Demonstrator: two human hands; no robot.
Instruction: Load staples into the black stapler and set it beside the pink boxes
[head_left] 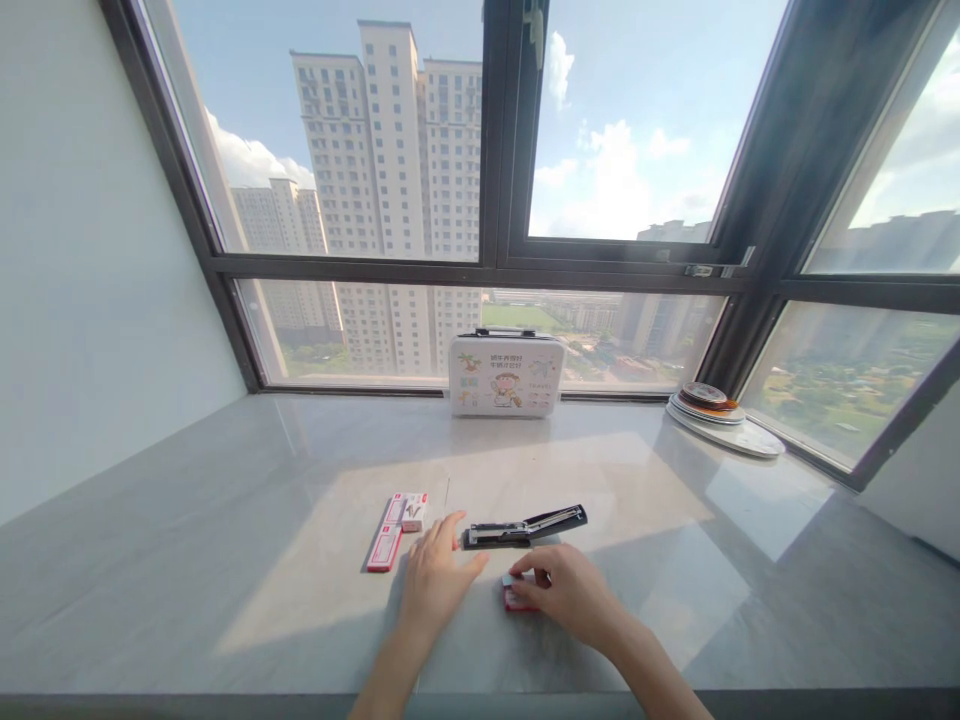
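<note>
- Two bare hands rest near the middle of a grey stone sill [225, 520], close to its near edge.
- left hand [435, 580]: open, palm down, fingers spread and pointing far-right; fingertips just beside the stapler's left end, contact cannot be told.
- right hand [571, 592]: fingers curled down around a small red box [516, 600], which sits under its fingertips; a grey bit shows at the box top, too small to name.
- stapler [525, 527]: black, swung open, lying flat just far of both hands. Long axis runs left to right, right end tipped slightly farther away.
- Left hand is nearer the stapler's left end; right hand sits near-side of its middle, with the red box between them.
- Nothing lies between the hands and the stapler.
- Left of the left hand: flat red pack [385, 548] and a white-and-red box [415, 511], touching each other.
- Far, against the window: printed tin case [506, 375] standing upright; stack of round plates [716, 412] far right, well apart.
</note>
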